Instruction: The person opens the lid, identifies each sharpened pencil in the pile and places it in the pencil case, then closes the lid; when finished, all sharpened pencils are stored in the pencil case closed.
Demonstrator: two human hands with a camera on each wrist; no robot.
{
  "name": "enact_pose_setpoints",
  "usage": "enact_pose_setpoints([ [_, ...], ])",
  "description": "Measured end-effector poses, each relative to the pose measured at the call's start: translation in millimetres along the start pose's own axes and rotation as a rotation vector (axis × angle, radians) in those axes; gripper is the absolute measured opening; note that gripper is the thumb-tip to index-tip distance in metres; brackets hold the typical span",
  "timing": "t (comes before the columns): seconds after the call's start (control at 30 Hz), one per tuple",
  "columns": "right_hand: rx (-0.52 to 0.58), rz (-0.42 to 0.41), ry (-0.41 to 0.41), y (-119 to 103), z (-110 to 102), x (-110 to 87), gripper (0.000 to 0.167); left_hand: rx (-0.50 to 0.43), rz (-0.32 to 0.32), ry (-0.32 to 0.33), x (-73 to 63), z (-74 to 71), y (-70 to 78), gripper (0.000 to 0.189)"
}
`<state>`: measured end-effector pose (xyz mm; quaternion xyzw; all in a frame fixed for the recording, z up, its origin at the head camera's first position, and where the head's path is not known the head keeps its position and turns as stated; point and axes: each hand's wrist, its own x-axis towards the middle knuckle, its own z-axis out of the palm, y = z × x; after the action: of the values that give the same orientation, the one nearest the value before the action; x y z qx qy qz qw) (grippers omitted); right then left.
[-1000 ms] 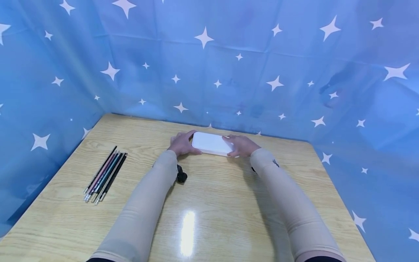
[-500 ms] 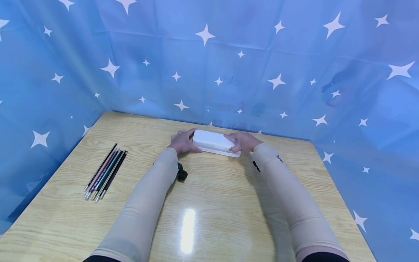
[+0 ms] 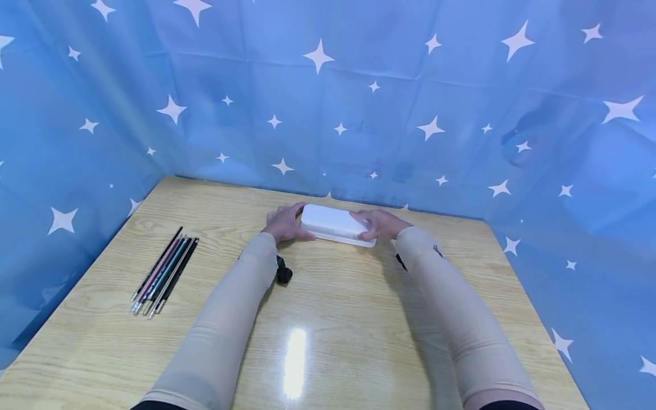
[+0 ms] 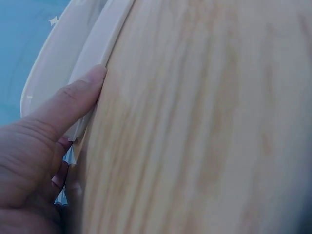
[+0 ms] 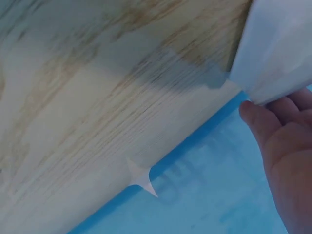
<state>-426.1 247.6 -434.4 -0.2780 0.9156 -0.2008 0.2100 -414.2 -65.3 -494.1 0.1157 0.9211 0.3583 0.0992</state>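
A white rectangular box, probably a pencil case, lies near the back of the table. Its upper part, a white lid (image 3: 328, 219), stands slightly raised over a white base (image 3: 338, 238), whose rim shows along the front and right. My left hand (image 3: 284, 224) grips the left end; in the left wrist view the thumb (image 4: 73, 100) lies along the base's edge (image 4: 101, 41), its other fingers mostly hidden behind. At the right end my right hand (image 3: 381, 224) holds the lid, thumb in front. In the right wrist view its fingers (image 5: 258, 119) touch the lid's corner.
Several pencils (image 3: 165, 273) lie in a slanting bundle on the left of the wooden table (image 3: 348, 330). A blue curtain with white stars (image 3: 328, 114) hangs close behind the table. Dark wrist gear (image 3: 283, 271) sits below the left wrist.
One second ago the box looked closed and flat. The right hand has lifted the lid slightly, exposing the base's rim. The left hand has stayed in place.
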Motion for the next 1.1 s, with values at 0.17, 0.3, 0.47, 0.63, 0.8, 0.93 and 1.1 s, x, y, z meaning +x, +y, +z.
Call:
enact_pose_setpoints([
  [0.17,0.059,0.035,0.039,9,-1,-5.2,0.075,0.002,-0.002,-0.010,-0.3,-1.1,-0.3,0.110],
  [0.3,0.092,0.094,0.098,15,-3,-11.5,0.074,0.001,-0.012,-0.011,-0.7,-0.8,0.4,0.112],
  [0.47,0.097,0.096,0.188,13,-9,-17.0,0.067,-0.002,-0.021,-0.006,0.1,-0.4,-0.8,0.113],
  [0.63,0.106,0.083,0.243,13,-9,-18.3,0.061,0.015,-0.020,0.003,0.2,1.0,-1.2,0.112],
  [0.8,0.165,0.122,0.328,14,-8,-16.3,0.056,0.009,-0.001,0.012,-1.4,-0.1,-0.4,0.107],
  [0.93,0.284,0.177,0.388,17,-9,-13.2,0.063,0.005,0.018,0.019,-2.8,-0.5,0.9,0.104],
  [1.1,0.448,0.182,0.435,21,-11,-9.8,0.064,-0.001,0.019,0.027,-4.4,-0.1,1.3,0.103],
])
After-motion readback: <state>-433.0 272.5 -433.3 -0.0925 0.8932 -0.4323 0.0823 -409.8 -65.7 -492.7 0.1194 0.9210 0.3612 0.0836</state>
